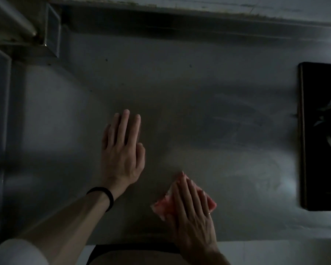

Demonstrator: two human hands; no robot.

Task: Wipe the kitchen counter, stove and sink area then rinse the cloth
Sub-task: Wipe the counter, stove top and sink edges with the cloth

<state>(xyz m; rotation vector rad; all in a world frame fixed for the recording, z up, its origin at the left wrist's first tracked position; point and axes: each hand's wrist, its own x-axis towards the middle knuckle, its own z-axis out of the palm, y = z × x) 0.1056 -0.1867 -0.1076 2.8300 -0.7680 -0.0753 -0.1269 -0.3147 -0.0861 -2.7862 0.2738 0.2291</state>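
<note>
We list one dull grey brushed-metal bench (208,88), dimly lit, filling most of the view. Item: a left hand (122,150), palm down on the bench near its middle, fingers straight and lying close together; we note a thin black band (103,196) around its wrist and a white sleeve (13,253) at the lower left corner. Item: a right hand (193,211), fingers straight and side by side, pressing flat on a crumpled pink cloth (161,206). The cloth lies on the bench near its front edge, showing on both sides of the hand. Item: a black stove top (321,131) at the right edge, well apart from both hands.
</note>
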